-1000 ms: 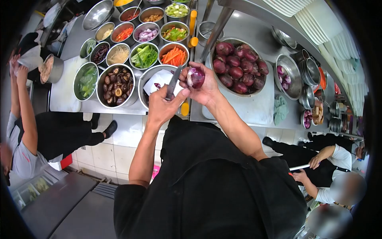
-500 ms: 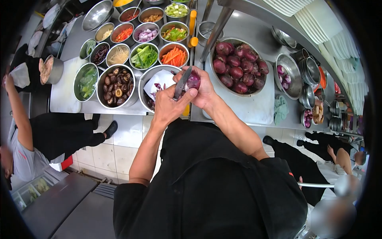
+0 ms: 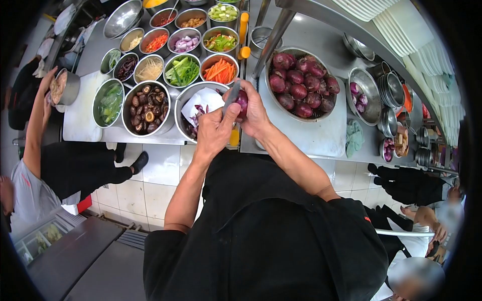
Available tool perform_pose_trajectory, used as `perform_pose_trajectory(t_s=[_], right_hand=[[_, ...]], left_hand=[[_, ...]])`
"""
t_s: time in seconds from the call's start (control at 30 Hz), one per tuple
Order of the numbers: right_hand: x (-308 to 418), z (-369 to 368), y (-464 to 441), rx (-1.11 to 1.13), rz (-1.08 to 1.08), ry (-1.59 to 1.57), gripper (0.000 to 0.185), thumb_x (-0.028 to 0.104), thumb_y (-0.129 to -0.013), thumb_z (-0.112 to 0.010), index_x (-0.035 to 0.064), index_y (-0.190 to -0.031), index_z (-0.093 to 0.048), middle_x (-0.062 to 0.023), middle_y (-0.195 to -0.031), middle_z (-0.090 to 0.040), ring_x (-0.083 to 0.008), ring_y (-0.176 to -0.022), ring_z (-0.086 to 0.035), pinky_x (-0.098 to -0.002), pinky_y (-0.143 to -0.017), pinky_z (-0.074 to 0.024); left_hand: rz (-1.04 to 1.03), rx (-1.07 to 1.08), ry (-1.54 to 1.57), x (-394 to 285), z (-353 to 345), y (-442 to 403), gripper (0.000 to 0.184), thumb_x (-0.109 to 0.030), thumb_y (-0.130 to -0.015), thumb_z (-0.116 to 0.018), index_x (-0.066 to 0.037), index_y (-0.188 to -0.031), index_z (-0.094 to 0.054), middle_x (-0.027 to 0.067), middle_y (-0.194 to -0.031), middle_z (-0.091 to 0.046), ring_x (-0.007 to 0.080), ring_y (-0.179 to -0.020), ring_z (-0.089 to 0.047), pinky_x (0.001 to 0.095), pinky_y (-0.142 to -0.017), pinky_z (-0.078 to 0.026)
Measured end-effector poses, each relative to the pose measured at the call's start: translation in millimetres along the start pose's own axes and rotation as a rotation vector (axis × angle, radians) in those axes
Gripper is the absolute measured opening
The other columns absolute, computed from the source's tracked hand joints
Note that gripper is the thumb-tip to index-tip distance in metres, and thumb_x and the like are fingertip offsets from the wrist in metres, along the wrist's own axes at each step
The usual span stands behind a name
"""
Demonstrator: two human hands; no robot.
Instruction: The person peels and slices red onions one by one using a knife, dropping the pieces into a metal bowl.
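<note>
Knife (image 3: pixel 232 94) on red onion (image 3: pixel 242 104), over the scraps

We note both hands drawn together. The left hand (image 3: pixel 213 131) grips the knife, thumb pressed toward the onion; the right hand (image 3: pixel 257 114) cups the onion from its far side, fingers curled around it. The blade lies along the onion's left side; whether it bites, we cannot tell.

Just left of the left hand, on the worktop (image 3: pixel 326 25): a metal bowl (image 3: pixel 178 120) with purple skin scraps (image 3: pixel 197 116) and something white. Beyond and right of the right hand: a basket (image 3: pixel 301 119) heaped with whole onions (image 3: pixel 297 91). Farther right: a bowl (image 3: pixel 370 118) holding paler onion pieces (image 3: pixel 359 98).

Step in hand, we judge: trimming or skinning this onion. The next move calls, we think, for a steady right-hand hold, short blade strokes, and the left thumb clear of the edge.
</note>
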State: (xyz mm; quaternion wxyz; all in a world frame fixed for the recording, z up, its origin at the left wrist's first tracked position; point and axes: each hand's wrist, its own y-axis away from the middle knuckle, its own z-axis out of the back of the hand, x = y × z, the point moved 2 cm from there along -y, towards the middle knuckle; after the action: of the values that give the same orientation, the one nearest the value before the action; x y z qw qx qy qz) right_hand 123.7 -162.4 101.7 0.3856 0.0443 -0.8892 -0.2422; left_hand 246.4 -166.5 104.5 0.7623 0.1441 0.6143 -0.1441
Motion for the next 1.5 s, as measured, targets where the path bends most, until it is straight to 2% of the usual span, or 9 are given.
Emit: perform_pose_trajectory(t_s=[0.17,0.27,0.63,0.8,1.1,1.2,1.3,1.33,1.5], right_hand=[[-1.8,5.1,-5.7,-0.048,0.060,0.015,0.048,0.057,-0.089,-0.055,0.0115,-0.075,-0.054,0.0023,-0.062,-0.051,-0.0090,-0.045,-0.044,-0.0242,-0.039,-0.0299],[0.2,1.7,-1.8,-0.096,0.121,0.004,0.045,0.056,-0.091,-0.055,0.0172,-0.069,-0.051,0.0055,-0.059,-0.049,-0.0081,-0.046,-0.044,-0.0233,-0.038,-0.0250],[6.3,8.7,-7.9,-0.165,0.077,0.010,0.066,0.077,-0.085,-0.040,0.0134,-0.070,-0.049,0.0014,-0.057,-0.046,-0.0104,-0.046,-0.043,-0.0241,-0.039,-0.0303],[8.2,23.9,-16.3,-0.097,0.089,-0.087,0.066,0.075,-0.084,-0.043,0.0107,-0.077,-0.051,-0.0032,-0.066,-0.051,-0.0170,-0.055,-0.055,-0.0210,-0.038,-0.0307],[2.9,21.4,-26.5,0.068,-0.137,-0.207,0.043,0.051,-0.088,-0.057,0.0090,-0.080,-0.057,-0.0046,-0.066,-0.053,-0.0185,-0.056,-0.053,-0.0234,-0.039,-0.0310],[0.9,21.0,-26.0,0.120,-0.196,-0.251,0.038,0.046,-0.087,-0.057,0.0088,-0.080,-0.058,-0.0051,-0.066,-0.055,-0.0181,-0.056,-0.052,-0.0259,-0.042,-0.0346],[-2.1,16.6,-24.6,0.153,-0.149,-0.257,0.035,0.043,-0.088,-0.056,0.0091,-0.079,-0.058,-0.0046,-0.065,-0.055,-0.0177,-0.056,-0.052,-0.0272,-0.045,-0.0383],[-3.7,12.4,-24.1,0.146,-0.125,-0.257,0.035,0.043,-0.087,-0.057,0.0094,-0.078,-0.058,-0.0037,-0.064,-0.055,-0.0169,-0.057,-0.053,-0.0268,-0.046,-0.0388],[-7.5,0.8,-20.6,0.030,-0.077,-0.253,0.035,0.041,-0.089,-0.054,0.0075,-0.081,-0.060,-0.0058,-0.072,-0.059,-0.0183,-0.065,-0.057,-0.0319,-0.063,-0.0484]], left_hand=[[-0.070,-0.141,-0.054,-2.5,-3.4,1.6,0.053,-0.045,-0.091,-0.063,0.004,-0.071,-0.063,0.0103,-0.052,-0.055,0.0105,-0.050,-0.045,0.0315,-0.047,-0.039],[-0.073,-0.108,-0.147,10.4,-7.8,4.6,0.051,-0.043,-0.095,-0.059,0.003,-0.074,-0.063,0.0010,-0.056,-0.051,0.0074,-0.056,-0.045,0.0272,-0.051,-0.038],[-0.236,-0.055,-0.143,-8.1,-15.0,26.8,0.037,-0.031,-0.093,-0.064,0.003,-0.080,-0.067,0.0054,-0.052,-0.048,0.0071,-0.050,-0.042,0.0272,-0.047,-0.038],[-0.149,-0.201,-0.370,10.1,17.6,13.4,0.049,-0.039,-0.090,-0.065,0.004,-0.067,-0.061,0.0239,-0.055,-0.056,0.0412,-0.051,-0.059,0.0445,-0.047,-0.043],[0.055,-0.108,-0.873,43.3,52.9,-7.1,0.037,-0.030,-0.079,-0.074,0.005,-0.087,-0.063,0.0253,-0.071,-0.064,0.0447,-0.068,-0.063,0.0452,-0.062,-0.049],[0.055,-0.136,-0.698,32.7,52.0,-7.6,0.038,-0.032,-0.080,-0.076,0.004,-0.084,-0.064,0.0159,-0.065,-0.064,0.0318,-0.059,-0.064,0.0388,-0.056,-0.048],[0.170,-0.032,-0.160,25.4,37.5,-4.7,0.039,-0.036,-0.083,-0.075,0.002,-0.080,-0.065,0.0024,-0.062,-0.060,0.0121,-0.055,-0.055,0.0292,-0.050,-0.042],[0.058,-0.021,-0.106,17.2,31.8,-2.3,0.040,-0.038,-0.086,-0.072,0.000,-0.077,-0.065,-0.0046,-0.062,-0.054,0.0028,-0.058,-0.044,0.0226,-0.049,-0.034],[0.012,0.013,-0.023,-1.5,13.9,-1.4,0.050,-0.047,-0.081,-0.074,0.002,-0.078,-0.068,0.0013,-0.056,-0.054,0.0079,-0.056,-0.046,0.0290,-0.050,-0.039]])
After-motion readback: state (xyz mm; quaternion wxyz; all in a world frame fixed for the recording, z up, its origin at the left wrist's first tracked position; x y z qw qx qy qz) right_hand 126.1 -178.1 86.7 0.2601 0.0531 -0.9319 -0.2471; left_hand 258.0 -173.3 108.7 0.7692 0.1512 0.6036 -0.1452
